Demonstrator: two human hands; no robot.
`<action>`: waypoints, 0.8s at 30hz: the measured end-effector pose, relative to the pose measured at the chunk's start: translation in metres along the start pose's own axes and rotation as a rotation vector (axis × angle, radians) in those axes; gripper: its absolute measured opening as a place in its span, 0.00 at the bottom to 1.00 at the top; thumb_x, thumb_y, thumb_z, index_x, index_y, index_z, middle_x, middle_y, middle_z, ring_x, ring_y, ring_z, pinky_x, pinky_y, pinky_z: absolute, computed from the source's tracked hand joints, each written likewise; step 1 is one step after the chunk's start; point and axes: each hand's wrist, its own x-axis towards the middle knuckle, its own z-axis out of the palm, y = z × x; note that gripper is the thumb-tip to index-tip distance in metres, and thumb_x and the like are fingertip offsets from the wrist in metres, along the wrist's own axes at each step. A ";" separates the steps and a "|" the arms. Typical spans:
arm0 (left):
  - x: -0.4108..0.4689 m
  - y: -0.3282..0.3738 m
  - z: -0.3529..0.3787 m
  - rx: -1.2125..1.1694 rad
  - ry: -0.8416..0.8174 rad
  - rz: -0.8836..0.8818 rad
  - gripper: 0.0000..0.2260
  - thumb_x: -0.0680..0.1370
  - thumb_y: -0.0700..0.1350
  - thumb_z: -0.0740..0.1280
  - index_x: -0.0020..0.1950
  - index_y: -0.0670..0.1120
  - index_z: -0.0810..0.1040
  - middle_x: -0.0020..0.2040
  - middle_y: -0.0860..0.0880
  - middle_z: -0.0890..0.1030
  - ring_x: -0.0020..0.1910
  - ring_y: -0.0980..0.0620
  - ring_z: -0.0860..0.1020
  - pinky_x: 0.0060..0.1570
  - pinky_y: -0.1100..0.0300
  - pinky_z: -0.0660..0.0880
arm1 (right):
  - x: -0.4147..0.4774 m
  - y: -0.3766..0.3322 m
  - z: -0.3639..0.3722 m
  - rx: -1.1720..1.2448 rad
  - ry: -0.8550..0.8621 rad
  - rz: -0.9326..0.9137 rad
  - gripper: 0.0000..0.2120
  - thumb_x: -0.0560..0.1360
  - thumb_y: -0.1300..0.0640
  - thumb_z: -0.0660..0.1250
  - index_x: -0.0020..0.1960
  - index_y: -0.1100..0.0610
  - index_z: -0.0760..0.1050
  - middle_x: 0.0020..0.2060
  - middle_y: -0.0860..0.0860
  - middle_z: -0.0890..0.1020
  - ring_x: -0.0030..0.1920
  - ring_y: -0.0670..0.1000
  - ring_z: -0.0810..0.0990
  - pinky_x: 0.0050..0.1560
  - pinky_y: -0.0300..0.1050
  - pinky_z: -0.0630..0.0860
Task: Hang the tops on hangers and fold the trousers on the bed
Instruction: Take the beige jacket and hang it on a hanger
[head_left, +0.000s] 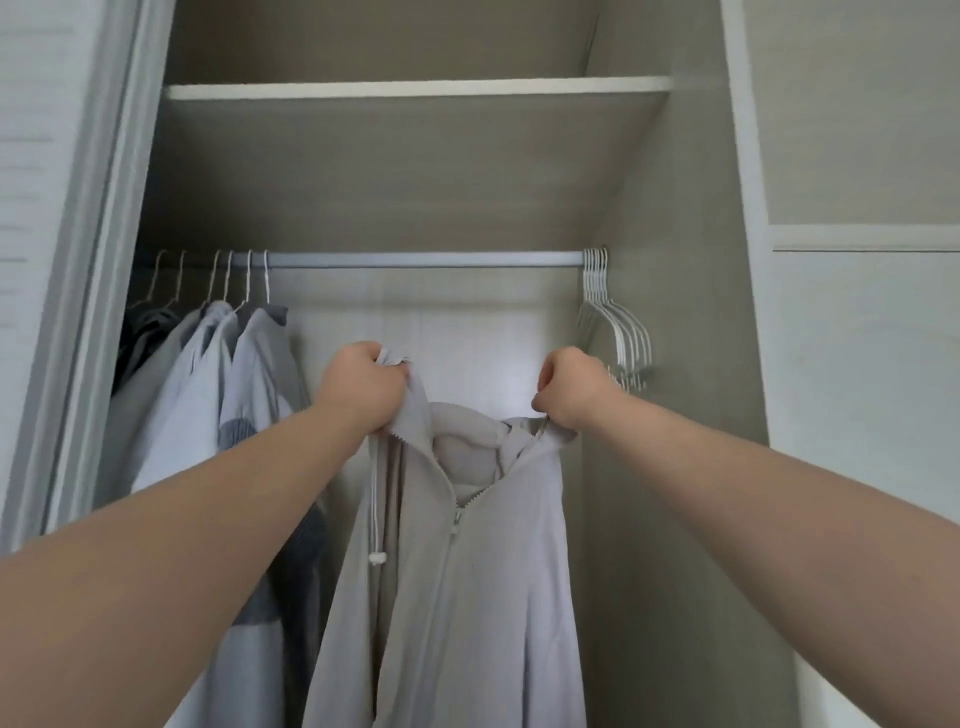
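In the wardrobe (675, 441), hung tops (228, 374) crowd the left end of the rail (415, 259). Left hand (363, 387) is fisted round one side of the hoodie (467, 571) neckline and right hand (569, 387) pinches the other, so it dangles below the rail. Looks soft, floppy and lightish, so I'd grab it by the shoulders. Spare hangers (613, 322) are bunched at far right.

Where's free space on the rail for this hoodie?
The rail is bare between the hung tops at its left and the bunched empty hangers at its right end. Left hand and right hand hold the hoodie below that stretch. Left end is crowded.
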 end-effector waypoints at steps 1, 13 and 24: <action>0.008 0.003 0.006 -0.018 -0.001 -0.001 0.13 0.80 0.44 0.67 0.36 0.44 0.72 0.35 0.43 0.73 0.39 0.43 0.74 0.42 0.48 0.78 | 0.012 0.000 0.000 -0.079 -0.017 -0.006 0.07 0.75 0.64 0.66 0.53 0.62 0.79 0.52 0.59 0.83 0.52 0.59 0.81 0.48 0.46 0.78; 0.073 0.017 0.067 0.133 -0.023 0.118 0.14 0.79 0.43 0.66 0.34 0.45 0.69 0.31 0.46 0.72 0.37 0.43 0.72 0.31 0.59 0.66 | 0.122 0.037 -0.017 -0.980 0.361 0.003 0.20 0.81 0.59 0.52 0.72 0.54 0.69 0.68 0.56 0.72 0.67 0.59 0.69 0.63 0.49 0.64; 0.082 0.010 0.080 0.125 -0.031 0.107 0.11 0.80 0.43 0.65 0.38 0.44 0.71 0.35 0.44 0.75 0.39 0.41 0.74 0.41 0.52 0.77 | 0.150 0.041 -0.034 -0.778 0.420 -0.002 0.18 0.79 0.65 0.56 0.66 0.59 0.76 0.62 0.60 0.78 0.63 0.63 0.77 0.59 0.51 0.72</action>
